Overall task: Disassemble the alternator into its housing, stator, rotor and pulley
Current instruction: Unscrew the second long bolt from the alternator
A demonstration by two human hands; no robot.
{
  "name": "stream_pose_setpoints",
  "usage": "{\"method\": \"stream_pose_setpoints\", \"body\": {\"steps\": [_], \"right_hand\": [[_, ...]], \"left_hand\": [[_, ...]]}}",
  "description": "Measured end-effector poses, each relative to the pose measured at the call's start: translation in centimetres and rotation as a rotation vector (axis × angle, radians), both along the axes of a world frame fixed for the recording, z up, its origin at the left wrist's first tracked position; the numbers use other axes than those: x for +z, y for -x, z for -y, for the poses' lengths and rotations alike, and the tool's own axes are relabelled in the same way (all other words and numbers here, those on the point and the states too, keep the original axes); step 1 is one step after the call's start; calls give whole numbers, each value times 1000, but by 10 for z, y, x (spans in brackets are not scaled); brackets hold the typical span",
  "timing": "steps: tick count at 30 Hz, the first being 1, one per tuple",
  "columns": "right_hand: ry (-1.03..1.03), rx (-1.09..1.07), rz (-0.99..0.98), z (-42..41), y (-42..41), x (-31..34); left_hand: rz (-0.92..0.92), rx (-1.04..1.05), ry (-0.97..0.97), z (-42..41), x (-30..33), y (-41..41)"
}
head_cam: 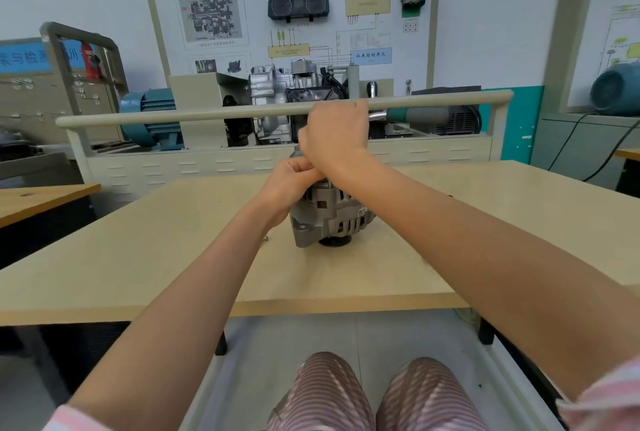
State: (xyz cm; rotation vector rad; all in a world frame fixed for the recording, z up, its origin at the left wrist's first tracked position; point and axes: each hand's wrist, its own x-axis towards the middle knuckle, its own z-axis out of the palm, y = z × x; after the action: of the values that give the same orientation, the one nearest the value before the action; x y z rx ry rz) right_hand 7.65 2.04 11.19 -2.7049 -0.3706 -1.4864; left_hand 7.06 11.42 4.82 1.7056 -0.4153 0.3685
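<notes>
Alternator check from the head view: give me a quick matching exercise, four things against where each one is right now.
Things:
1. alternator
2. pulley
3. left hand
4. ratchet handle

Places:
A. underneath, against the table
B. sticking out to the right of the right hand
C. standing on the table
D. on the alternator's upper left side

Pairs: 1-C, 2-A, 3-D, 4-B
</notes>
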Motion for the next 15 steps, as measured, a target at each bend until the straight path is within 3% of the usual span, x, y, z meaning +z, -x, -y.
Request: {"method": "stream_pose_setpoints", "body": {"steps": [6,12,15], "right_hand": [[-293,305,-70,7,-5,-2],[-572,794,-335,18,-9,3],[-685,939,-479,21,-11,5]], "left_hand": [[-18,-126,-40,-2,1,4],[-63,-160,-74,-1,4,6],[-81,-157,-83,-2,4,6]]}}
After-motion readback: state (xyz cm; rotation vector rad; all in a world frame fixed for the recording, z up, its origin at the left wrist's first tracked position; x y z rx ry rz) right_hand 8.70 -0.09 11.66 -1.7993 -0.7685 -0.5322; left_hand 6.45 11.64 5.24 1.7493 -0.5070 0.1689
